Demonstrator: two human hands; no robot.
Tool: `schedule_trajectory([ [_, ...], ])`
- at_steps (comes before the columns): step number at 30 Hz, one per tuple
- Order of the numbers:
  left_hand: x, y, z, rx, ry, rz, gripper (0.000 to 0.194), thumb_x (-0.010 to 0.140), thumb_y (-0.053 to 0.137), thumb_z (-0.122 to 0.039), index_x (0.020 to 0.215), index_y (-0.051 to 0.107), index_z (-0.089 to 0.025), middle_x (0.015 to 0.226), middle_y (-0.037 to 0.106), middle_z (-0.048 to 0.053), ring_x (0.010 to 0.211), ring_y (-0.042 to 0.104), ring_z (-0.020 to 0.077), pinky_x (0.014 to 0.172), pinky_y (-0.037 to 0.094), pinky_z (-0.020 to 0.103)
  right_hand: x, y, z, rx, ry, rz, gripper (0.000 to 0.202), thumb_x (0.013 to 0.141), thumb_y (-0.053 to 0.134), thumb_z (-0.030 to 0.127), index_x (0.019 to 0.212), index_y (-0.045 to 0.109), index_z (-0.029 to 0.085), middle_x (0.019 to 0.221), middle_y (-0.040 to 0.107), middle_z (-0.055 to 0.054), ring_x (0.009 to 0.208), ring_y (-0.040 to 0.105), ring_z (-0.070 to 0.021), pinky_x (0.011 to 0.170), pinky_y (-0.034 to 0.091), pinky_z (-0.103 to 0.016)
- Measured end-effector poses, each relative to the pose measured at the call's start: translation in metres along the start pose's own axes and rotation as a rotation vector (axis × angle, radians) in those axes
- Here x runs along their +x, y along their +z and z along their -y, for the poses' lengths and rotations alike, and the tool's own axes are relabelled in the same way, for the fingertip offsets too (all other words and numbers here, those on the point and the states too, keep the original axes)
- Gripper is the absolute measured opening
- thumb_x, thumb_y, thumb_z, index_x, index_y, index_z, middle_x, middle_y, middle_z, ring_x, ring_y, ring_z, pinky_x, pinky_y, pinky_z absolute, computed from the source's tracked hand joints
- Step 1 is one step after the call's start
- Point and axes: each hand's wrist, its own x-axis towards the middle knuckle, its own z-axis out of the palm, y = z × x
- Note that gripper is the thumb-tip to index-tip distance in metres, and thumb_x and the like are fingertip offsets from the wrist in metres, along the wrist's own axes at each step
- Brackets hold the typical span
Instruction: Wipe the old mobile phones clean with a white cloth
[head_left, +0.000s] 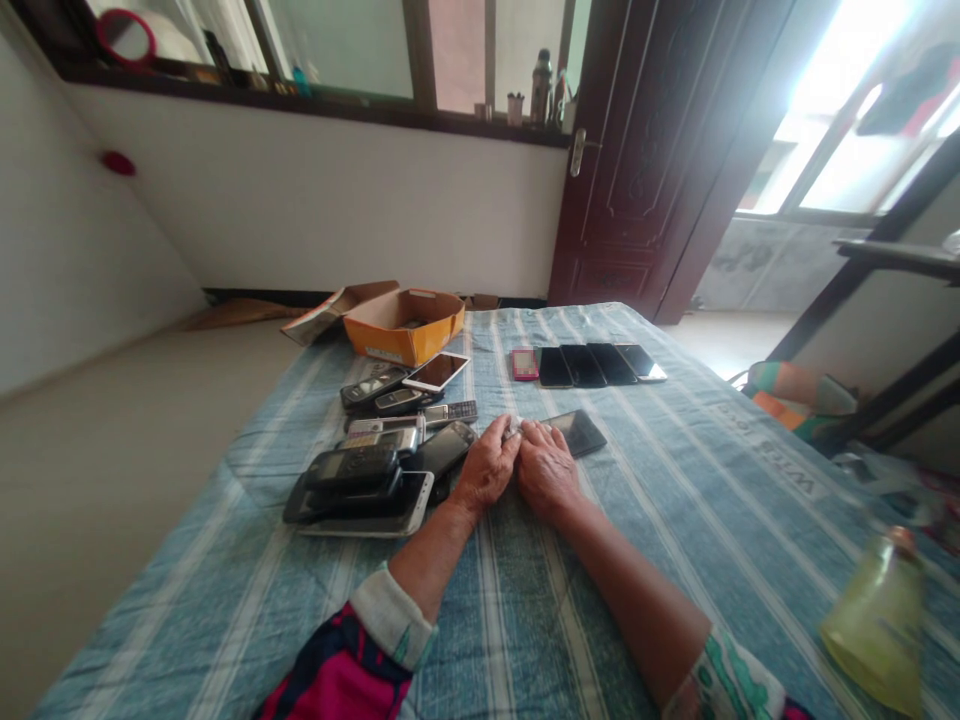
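Observation:
My left hand (487, 465) and my right hand (547, 468) meet over the middle of the cloth, fingers closed. Between their fingertips shows a small whitish crumpled piece (514, 427); what it is made of I cannot tell. A dark smartphone (581, 432) lies flat, its left end partly behind my right fingers; whether they touch it is unclear. Left of my left hand is a heap of old phones, including a black phone (352, 468), a white-framed smartphone (416, 505) and a keypad phone (454, 412). A white smartphone (437, 372) rests farther back.
Behind the heap stands an open orange cardboard box (397, 345) with its lid leaning beside it. Several dark smartphones (592, 366) overlap in a row, with a pink-framed device (524, 364) to their left. A yellowish spray bottle (881, 620) is at the front right of the striped cloth (675, 500).

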Motion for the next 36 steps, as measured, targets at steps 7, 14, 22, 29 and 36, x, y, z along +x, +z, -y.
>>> schedule_trajectory([
  [7,0.000,0.001,0.004,0.015,0.016,-0.004,0.036,0.090,0.046,-0.028,0.123,0.053,-0.016,0.125,0.063,0.013,0.120,0.057,0.0243,0.105,0.043,0.039,0.001,-0.002,-0.002,-0.005,-0.005,0.018,0.042,0.095,0.035,0.020,0.130,0.056,0.019,0.146,0.045,-0.009,0.138,0.034,-0.0227,0.114,0.014,-0.043],
  [14,0.001,0.004,0.010,-0.005,0.066,-0.020,0.041,0.087,0.050,-0.024,0.126,0.053,-0.012,0.127,0.061,0.017,0.119,0.058,0.0265,0.105,0.044,0.043,0.016,-0.007,-0.043,-0.075,0.198,-0.068,0.037,0.096,0.034,0.024,0.123,0.059,0.024,0.143,0.049,-0.006,0.135,0.036,-0.0219,0.111,0.017,-0.043],
  [22,0.000,0.004,0.007,-0.005,0.048,-0.019,0.040,0.088,0.048,-0.025,0.125,0.053,-0.011,0.126,0.062,0.017,0.120,0.057,0.0272,0.105,0.044,0.043,0.009,-0.011,-0.037,-0.103,0.195,-0.068,0.039,0.095,0.032,0.020,0.122,0.060,0.020,0.139,0.051,-0.010,0.133,0.038,-0.0246,0.109,0.021,-0.041],
  [29,0.002,0.003,0.007,0.001,0.042,-0.015,0.037,0.090,0.045,-0.028,0.123,0.053,-0.014,0.126,0.062,0.015,0.119,0.058,0.0260,0.105,0.043,0.042,-0.001,-0.005,-0.004,-0.030,-0.007,0.005,0.042,0.096,0.033,0.022,0.132,0.053,0.019,0.146,0.045,-0.009,0.137,0.034,-0.0236,0.114,0.016,-0.041],
  [36,0.001,0.002,0.009,0.011,0.060,-0.005,0.041,0.088,0.048,-0.027,0.125,0.052,-0.011,0.127,0.061,0.018,0.120,0.057,0.0273,0.105,0.043,0.044,0.001,-0.017,-0.051,-0.108,0.235,-0.067,0.037,0.097,0.033,0.022,0.126,0.057,0.021,0.143,0.048,-0.009,0.135,0.037,-0.0244,0.111,0.019,-0.045],
])
